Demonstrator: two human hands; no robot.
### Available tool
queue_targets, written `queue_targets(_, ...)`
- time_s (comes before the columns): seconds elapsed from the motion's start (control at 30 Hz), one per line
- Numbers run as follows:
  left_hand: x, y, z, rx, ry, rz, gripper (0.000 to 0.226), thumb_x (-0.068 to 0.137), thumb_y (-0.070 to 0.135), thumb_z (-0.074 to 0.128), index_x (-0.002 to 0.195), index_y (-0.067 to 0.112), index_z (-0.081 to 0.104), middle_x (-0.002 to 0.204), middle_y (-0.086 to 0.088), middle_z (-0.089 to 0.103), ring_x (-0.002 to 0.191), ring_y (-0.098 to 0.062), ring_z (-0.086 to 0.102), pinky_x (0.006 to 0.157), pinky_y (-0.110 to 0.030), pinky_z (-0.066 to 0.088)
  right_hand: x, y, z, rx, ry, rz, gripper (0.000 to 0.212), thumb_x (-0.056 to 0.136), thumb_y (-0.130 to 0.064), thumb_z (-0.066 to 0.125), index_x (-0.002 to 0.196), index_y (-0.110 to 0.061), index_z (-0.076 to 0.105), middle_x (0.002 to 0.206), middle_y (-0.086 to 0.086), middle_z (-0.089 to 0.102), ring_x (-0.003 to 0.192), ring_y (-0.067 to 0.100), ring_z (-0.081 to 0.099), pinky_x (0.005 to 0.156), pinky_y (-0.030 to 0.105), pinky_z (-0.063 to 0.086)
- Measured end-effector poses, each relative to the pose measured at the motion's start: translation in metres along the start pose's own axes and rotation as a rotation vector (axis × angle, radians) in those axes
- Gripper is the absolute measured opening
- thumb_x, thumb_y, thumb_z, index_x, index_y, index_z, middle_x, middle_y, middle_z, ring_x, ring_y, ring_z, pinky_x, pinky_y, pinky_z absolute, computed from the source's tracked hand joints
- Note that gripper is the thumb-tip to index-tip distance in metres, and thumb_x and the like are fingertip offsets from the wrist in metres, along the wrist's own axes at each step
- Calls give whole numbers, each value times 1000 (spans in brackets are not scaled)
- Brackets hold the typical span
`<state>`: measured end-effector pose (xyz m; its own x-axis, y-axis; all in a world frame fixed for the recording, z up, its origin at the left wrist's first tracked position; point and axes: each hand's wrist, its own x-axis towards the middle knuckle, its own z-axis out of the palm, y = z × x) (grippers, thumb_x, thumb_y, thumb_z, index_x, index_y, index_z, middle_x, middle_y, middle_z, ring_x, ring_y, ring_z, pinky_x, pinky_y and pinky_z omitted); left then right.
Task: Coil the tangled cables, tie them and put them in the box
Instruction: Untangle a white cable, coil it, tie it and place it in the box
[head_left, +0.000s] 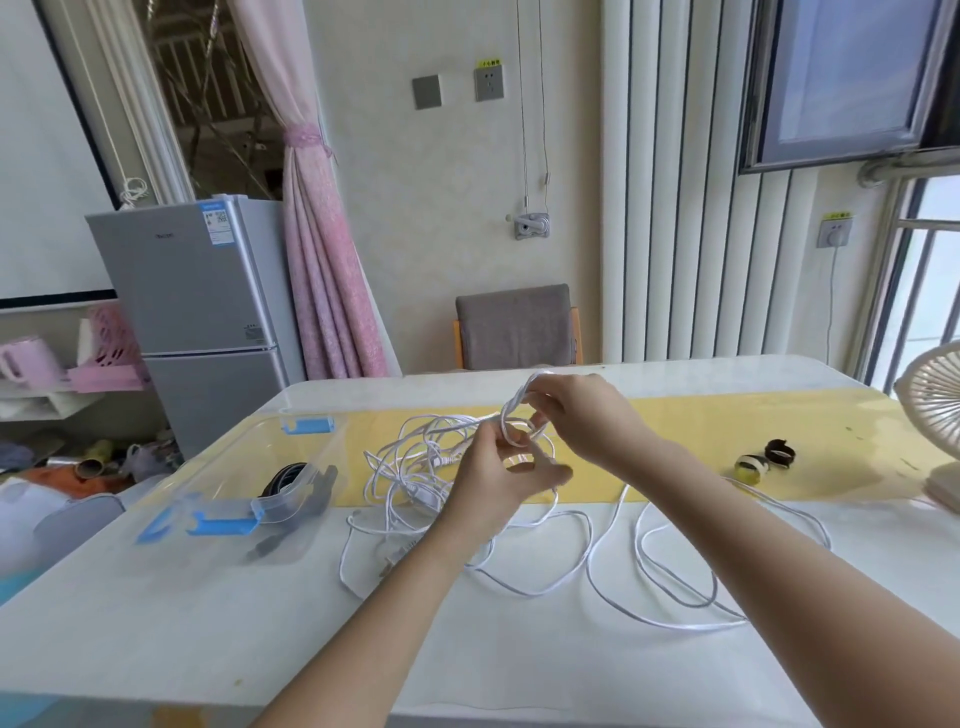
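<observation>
Fridge: one grey fridge (197, 312) stands on the floor, far left, behind the table.
Curtain: one pink curtain (322, 260) hangs just right of the fridge, tied in the middle.
Box: one clear box (244, 457) sits open on the left part of the table. I count three blue clips on it.
Black cable: one black cable (283, 479) lies rolled up inside the box, by its near right corner.
White cable: one heap of white cable (514, 402) lies on the table just right of the box, outside it. Part is a messy knot and part runs in big loose loops toward the right. I cannot tell if it is one cord or more.
Left hand: the left hand (493, 483) pinches a loop of the white cable between thumb and fingers, above the heap.
Right hand: the right hand (582, 415) has its fingers curled round a small bunch of white loops, lifted up off the table. The two hands are very close.
Chair: one grey chair (519, 327) stands behind the table, in the middle.
Ties: two small rolls lie on the yellow strip to the right, a light tie roll (750, 466) and a dark tie roll (779, 453), side by side.
Fan: one white fan (935, 410) stands at the far right edge.
Table: one white table (519, 660) holds it all.
</observation>
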<state>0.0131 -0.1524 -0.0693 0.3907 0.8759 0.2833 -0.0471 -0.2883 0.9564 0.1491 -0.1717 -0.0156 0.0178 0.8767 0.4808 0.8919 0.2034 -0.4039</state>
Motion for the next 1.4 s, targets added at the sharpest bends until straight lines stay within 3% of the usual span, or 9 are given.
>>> queue_targets(0.1,-6,-4,10,130,52,56,55,61,-4,84,92,9,40,89,7,57,74,8,61,71,-16,49,4,1,1,-35,-18,1,20,93,-14,45,88,-18,64,77,-2,71,78,22,66,69,37,54)
queue_targets(0.27,-7,-12,17,357,96,258,67,57,11,89,102,15,40,114,-1,47,97,-12,56,81,-13,46,8,-3,-8,-10,-33,40,21,93,-12,43,80,-18,59,72,-4,71,71,17,64,66,32,52)
queue_targets(0.47,-10,-15,26,407,273,380,62,60,20,88,98,16,39,102,3,48,92,-20,54,79,-27,48,10,-12,-11,33,-74,114,26,93,-11,42,74,-22,57,66,-4,69,68,13,65,62,28,47)
queue_targets(0.57,-13,-14,26,390,252,345,64,57,32,88,94,19,38,101,4,50,89,-16,55,74,-20,47,8,-15,-14,80,-118,138,24,94,-12,45,85,-17,67,73,1,73,73,12,68,62,25,48)
queue_targets(0.67,-16,-10,23,376,230,311,55,58,46,82,85,26,38,94,3,59,81,-11,58,68,-23,50,3,-14,-21,203,-182,175,21,93,-14,50,85,-13,70,75,1,74,48,9,56,52,22,43)
queue_targets(0.93,-16,-2,0,-132,136,-50,34,76,21,77,86,4,49,80,-12,68,71,-24,67,68,-27,56,-33,9,-20,537,29,375,35,74,-37,78,64,-8,60,49,-5,43,42,8,30,47,25,24)
queue_targets(1.07,-23,-7,2,-139,162,-109,34,83,15,70,77,11,36,81,-18,72,67,-29,71,59,-29,57,-50,13,-2,703,-194,469,29,76,-28,78,75,-12,54,57,-2,60,41,9,27,40,18,23)
queue_targets(1.17,-27,-10,3,-187,172,-174,32,85,7,66,79,10,35,69,-12,71,56,-25,69,50,-25,54,-57,12,11,817,-306,446,14,80,-14,73,74,-9,63,44,-10,44,45,10,19,40,18,16)
queue_targets(1.4,-33,3,-2,-27,200,-240,30,84,7,69,74,10,40,57,-8,66,43,-18,63,43,-23,52,-58,4,31,634,-112,416,20,67,-10,81,69,-15,62,63,5,68,61,17,56,62,28,37)
